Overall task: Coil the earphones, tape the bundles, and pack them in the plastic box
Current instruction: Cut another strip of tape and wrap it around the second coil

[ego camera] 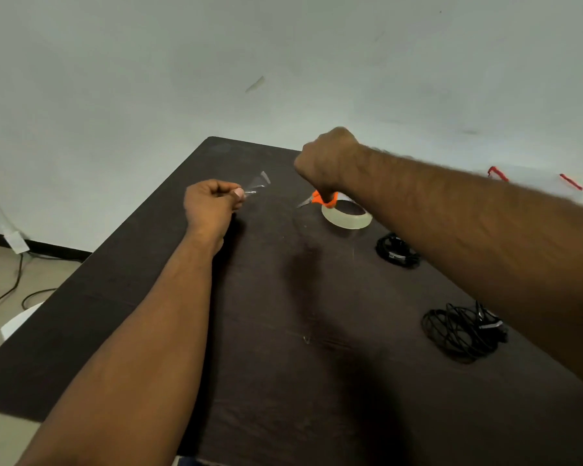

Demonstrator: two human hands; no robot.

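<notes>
My left hand (212,204) pinches a short strip of clear tape (259,182) that sticks out to the right above the dark table (256,297). My right hand (327,160) is closed on orange-handled scissors (320,199), blades pointing left, just above the clear tape roll (346,215). Two black earphone bundles lie on the right of the table: a smaller coil (397,251) near the roll and a looser one (463,329) closer to me. My right forearm partly hides both. At the far right, blurred, is the clear plastic box (535,178) with red clips.
A pale wall stands behind the table. On the floor at left are black cables (14,290) and a white object (19,321). The table's left edge runs diagonally from far centre to near left.
</notes>
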